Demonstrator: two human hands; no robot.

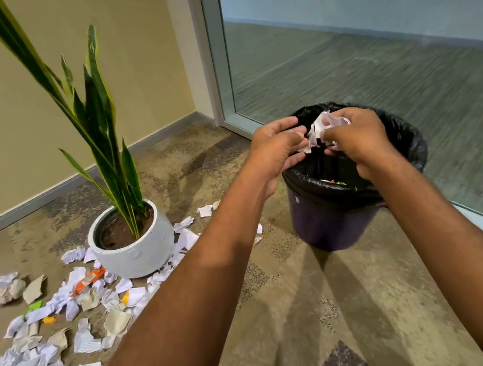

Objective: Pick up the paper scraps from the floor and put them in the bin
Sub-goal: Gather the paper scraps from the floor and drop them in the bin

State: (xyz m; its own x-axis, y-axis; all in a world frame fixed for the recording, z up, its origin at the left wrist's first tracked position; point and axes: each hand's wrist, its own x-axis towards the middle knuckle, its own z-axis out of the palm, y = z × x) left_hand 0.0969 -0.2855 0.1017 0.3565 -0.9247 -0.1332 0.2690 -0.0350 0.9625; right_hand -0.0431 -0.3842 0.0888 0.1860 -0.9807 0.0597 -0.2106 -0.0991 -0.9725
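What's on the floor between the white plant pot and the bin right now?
Head view: a few white paper scraps lie between the plant pot and the bin, mostly nearer the pot; the left forearm hides part of that stretch.

bin point(331, 222) contents mostly hidden behind hands point(276, 150) point(358, 136), tall leaf point(15, 45) cropped at top

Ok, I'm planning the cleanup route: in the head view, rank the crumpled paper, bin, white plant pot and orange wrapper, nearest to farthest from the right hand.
1. crumpled paper, gripped in the right hand.
2. bin, directly beneath it.
3. white plant pot, on the floor to the left.
4. orange wrapper, farther left, past the pot.
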